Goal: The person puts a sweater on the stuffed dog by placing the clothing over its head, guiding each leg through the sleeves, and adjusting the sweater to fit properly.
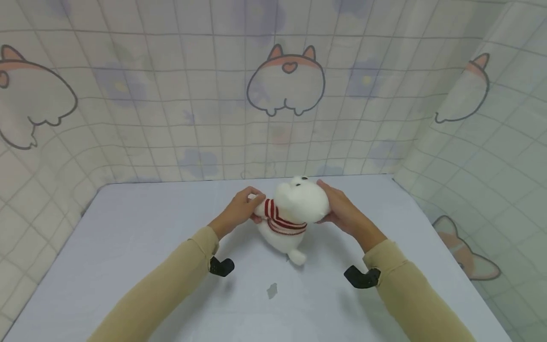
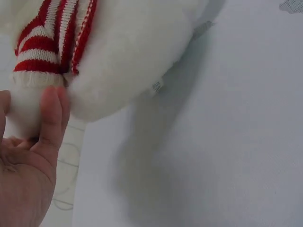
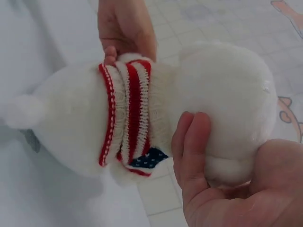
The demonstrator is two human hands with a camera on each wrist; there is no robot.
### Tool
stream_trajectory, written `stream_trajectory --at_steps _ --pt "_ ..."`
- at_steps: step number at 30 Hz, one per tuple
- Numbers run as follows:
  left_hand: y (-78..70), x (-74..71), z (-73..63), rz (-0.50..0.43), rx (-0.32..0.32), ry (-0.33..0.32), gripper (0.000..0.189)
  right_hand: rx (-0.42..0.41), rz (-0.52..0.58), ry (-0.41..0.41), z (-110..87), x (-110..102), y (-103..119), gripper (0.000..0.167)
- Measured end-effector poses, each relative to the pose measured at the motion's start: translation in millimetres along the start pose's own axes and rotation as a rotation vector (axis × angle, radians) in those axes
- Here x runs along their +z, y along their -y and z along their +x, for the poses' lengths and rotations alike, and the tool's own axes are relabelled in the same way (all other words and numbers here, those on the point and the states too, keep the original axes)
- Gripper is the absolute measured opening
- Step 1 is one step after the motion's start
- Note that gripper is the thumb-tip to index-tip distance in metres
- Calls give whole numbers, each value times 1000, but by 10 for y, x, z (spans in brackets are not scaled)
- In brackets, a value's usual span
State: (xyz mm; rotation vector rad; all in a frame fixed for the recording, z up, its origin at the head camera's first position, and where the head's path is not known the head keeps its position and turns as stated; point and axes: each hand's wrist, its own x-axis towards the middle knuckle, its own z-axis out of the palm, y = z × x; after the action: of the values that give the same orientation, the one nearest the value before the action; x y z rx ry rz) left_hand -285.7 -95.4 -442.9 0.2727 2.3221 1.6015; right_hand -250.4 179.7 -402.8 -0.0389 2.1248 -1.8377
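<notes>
A white plush bear (image 1: 279, 237) in a red-and-white striped knitted sweater (image 1: 287, 223) is held tilted over the table between both hands. My left hand (image 1: 237, 209) pinches one of its arms just past the sleeve cuff (image 2: 38, 78). At the head (image 3: 222, 94), my right hand (image 1: 344, 209) grips around an ear (image 3: 229, 170), fingers on one side and thumb on the other. A round tail (image 3: 26, 112) sticks out at the lower end. The sweater carries a dark blue dotted patch (image 3: 149, 158). Whether the body touches the table cannot be told.
The toy is over a white table (image 1: 149, 228). Behind and beside it hangs a grid-patterned curtain (image 1: 192, 118) printed with cartoon corgis. A small grey patch (image 1: 272, 290) shows on the tabletop nearer me. Black wrist mounts (image 1: 362, 277) stick out from both sleeves.
</notes>
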Motion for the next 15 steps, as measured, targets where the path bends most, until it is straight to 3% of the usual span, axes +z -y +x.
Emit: stream_trajectory --at_steps 3,6,10,15 --pt "94 17 43 18 -69 28 32 52 74 -17 73 86 -21 66" --pt "152 39 69 65 -87 5 33 48 118 -25 133 172 -46 64" --pt "169 51 67 99 -66 -69 32 9 127 -17 176 256 -58 70" --pt "117 44 26 113 17 -136 28 -1 76 -27 204 294 -88 70"
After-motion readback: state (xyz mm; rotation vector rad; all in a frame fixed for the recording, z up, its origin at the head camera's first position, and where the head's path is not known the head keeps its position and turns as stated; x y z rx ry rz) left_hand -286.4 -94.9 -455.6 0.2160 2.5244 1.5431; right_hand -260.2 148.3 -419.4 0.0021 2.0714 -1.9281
